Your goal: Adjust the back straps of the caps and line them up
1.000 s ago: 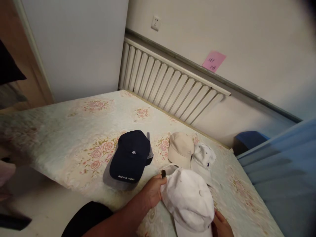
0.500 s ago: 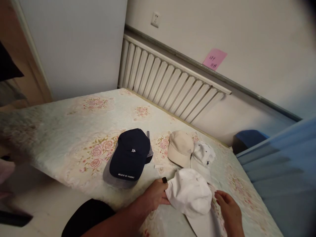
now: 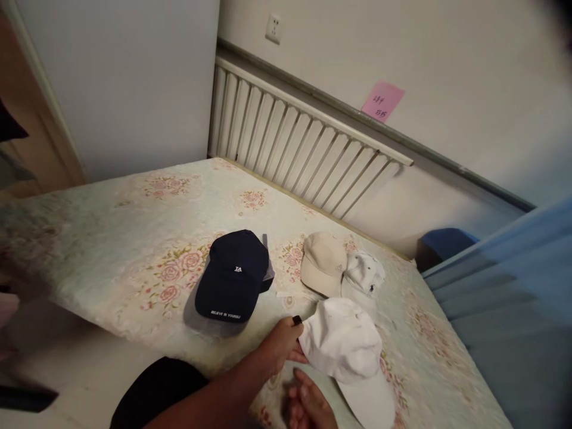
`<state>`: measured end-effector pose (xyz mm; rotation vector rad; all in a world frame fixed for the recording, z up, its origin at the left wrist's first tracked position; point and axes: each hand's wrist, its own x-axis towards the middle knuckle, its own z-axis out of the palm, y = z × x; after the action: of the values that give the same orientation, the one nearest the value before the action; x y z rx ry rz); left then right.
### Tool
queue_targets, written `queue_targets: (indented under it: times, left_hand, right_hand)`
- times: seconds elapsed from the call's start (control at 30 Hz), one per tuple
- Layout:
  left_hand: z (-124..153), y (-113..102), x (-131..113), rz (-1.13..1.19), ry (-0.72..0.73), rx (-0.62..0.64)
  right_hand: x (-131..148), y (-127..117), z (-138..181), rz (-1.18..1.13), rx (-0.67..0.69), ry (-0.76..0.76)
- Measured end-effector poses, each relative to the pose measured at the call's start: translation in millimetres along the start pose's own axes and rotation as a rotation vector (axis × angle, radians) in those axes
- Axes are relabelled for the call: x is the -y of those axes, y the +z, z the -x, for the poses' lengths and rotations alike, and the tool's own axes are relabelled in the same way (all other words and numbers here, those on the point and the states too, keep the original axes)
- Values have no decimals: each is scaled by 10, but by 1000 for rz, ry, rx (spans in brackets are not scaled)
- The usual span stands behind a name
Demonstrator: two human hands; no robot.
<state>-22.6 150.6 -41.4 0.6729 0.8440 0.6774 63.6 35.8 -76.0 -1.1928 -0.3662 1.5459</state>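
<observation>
A plain white cap [image 3: 344,345] lies on the floral mattress [image 3: 134,238], its brim pointing toward the near right. My left hand [image 3: 281,348] pinches the cap's back edge, fingers closed on the fabric. Just below the cap, at the bottom edge of the view, my right hand [image 3: 308,405] hovers with loosely stretched fingers and nothing in them. Beyond the white cap a beige cap [image 3: 322,262] and a second white cap [image 3: 364,274] lie side by side. To the left, a navy cap [image 3: 232,280] rests on top of a grey cap [image 3: 196,319].
A white radiator [image 3: 304,143] runs along the wall behind the mattress, with a pink note [image 3: 382,101] and a wall socket [image 3: 273,28] above it. A blue bin [image 3: 440,244] and blue cloth [image 3: 504,310] stand at the right. A black rounded thing [image 3: 156,387] sits near my left arm.
The white cap has been lowered from my hands onto the mattress. My right hand let go of its brim and drew back under the cap; my left hand keeps its pinch.
</observation>
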Motion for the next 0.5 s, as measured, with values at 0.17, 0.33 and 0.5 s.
queue_targets:
  times: [0.17,0.33,0.5]
  left_hand:
    - [4,11,-42,-86,2,13]
    - [-72,-72,-69,-229,3,37]
    - [-124,-223,-190,-738,335,-172]
  right_hand:
    - [178,39,-155,-369,-30,-19]
    - [188,39,-210,-466,-22,-30]
    - [198,-58,-171,-402,17,-48]
